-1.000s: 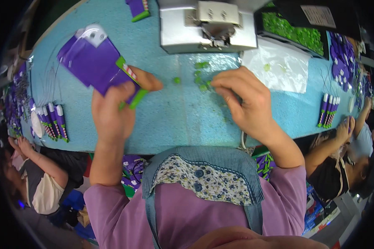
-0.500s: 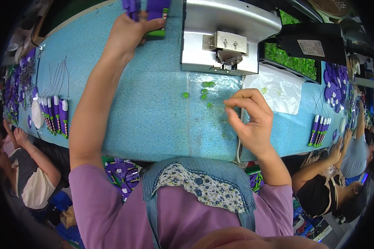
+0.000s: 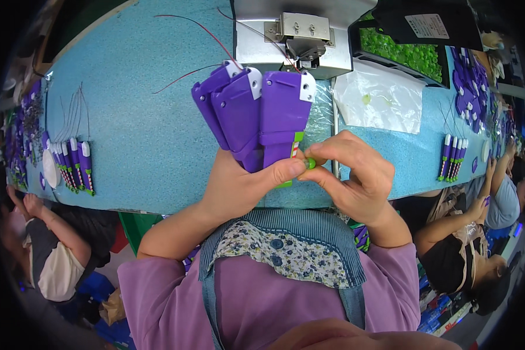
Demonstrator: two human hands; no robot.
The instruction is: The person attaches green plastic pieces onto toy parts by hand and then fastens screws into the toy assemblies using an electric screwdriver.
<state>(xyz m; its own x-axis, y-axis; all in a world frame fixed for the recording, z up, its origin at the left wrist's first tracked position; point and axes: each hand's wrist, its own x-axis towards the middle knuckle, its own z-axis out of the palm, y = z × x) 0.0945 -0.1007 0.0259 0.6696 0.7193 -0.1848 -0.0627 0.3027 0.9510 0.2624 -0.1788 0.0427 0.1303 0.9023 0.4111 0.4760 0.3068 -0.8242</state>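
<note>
- Hands together at picture centre, above the near edge of the desk [image 3: 146, 134].
- Left hand [image 3: 239, 186] clenched round the lower ends of three purple shells [image 3: 256, 116], fanned upward toward 12 o'clock; thumb pressed on the rightmost shell's green-and-striped end.
- Right hand [image 3: 356, 175] pinches a small green button [image 3: 311, 164] between thumb and forefinger, touching the base of the rightmost shell, at 3 o'clock of the left thumb.
- Change: half a second ago the left arm was stretched out to the far edge of the desk, at 11 o'clock, gripping purple parts there; it is now drawn back with the shells brought in front of the body. The right hand, then picking among loose green bits on the desk, has lifted to meet them.
- Judgement: pick-up of both parts appears done; fitting of button to shell looks to be in hand.
- Grey press [image 3: 297, 35] at 12 o'clock, just behind the shells. Green parts tray [image 3: 408, 55] at 1 o'clock, clear bag [image 3: 385, 99] below it.
- Finished purple pieces in rows at 9 o'clock [image 3: 73, 166] and 3 o'clock [image 3: 452, 157].
- Other seated people at both lower sides.
</note>
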